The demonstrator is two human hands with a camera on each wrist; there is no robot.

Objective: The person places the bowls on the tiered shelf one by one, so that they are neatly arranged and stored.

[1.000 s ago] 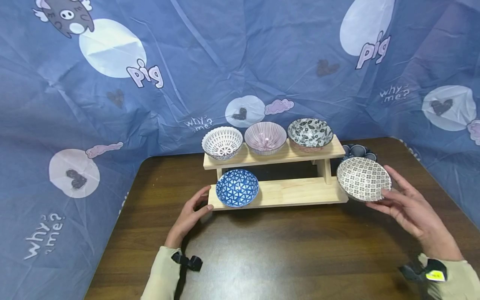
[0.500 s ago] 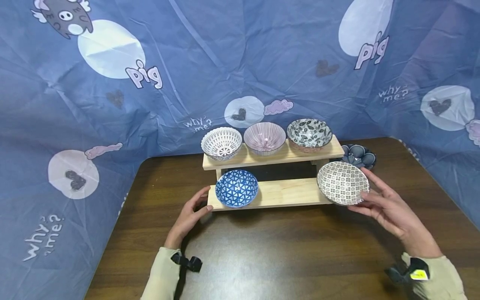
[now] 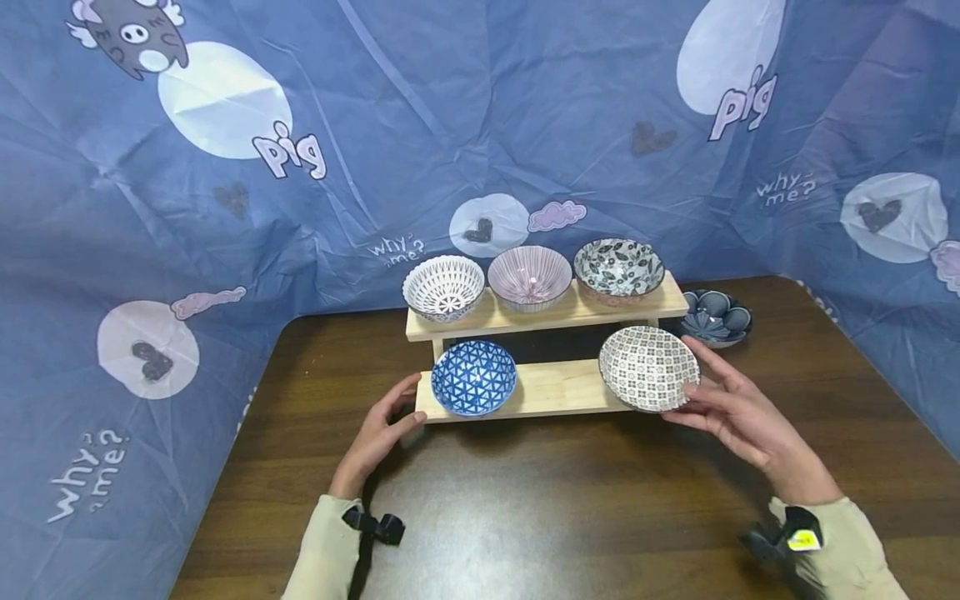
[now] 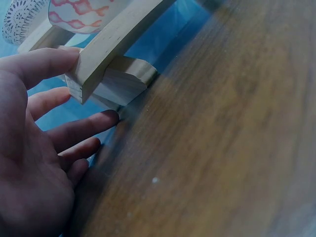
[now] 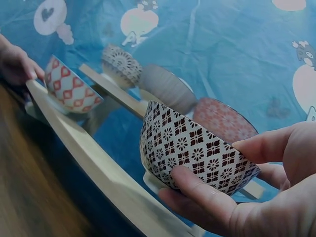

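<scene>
In the head view my right hand (image 3: 731, 408) holds a grey-and-white patterned bowl (image 3: 648, 368) by its right side, over the right part of the lower step of a wooden two-step display stand (image 3: 558, 387). The right wrist view shows that bowl's dark floral outside (image 5: 190, 148), with fingers and thumb around it. My left hand (image 3: 380, 433) grips the left end of the lower step; up close, its thumb and a fingertip touch the board end (image 4: 86, 81). A blue triangle-patterned bowl (image 3: 474, 377) sits on that step beside it.
Along the upper step stand a white bowl (image 3: 444, 287), a pink-striped bowl (image 3: 530, 278) and a leaf-patterned bowl (image 3: 619, 271). A dark blue bowl (image 3: 716, 317) is on the table behind the stand's right end. A blue printed cloth (image 3: 375, 150) hangs behind.
My right hand has carried the grey-and-white bowl leftward, from beyond the stand's right end to over the lower step, uncovering the dark blue bowl. My left hand stays put.
</scene>
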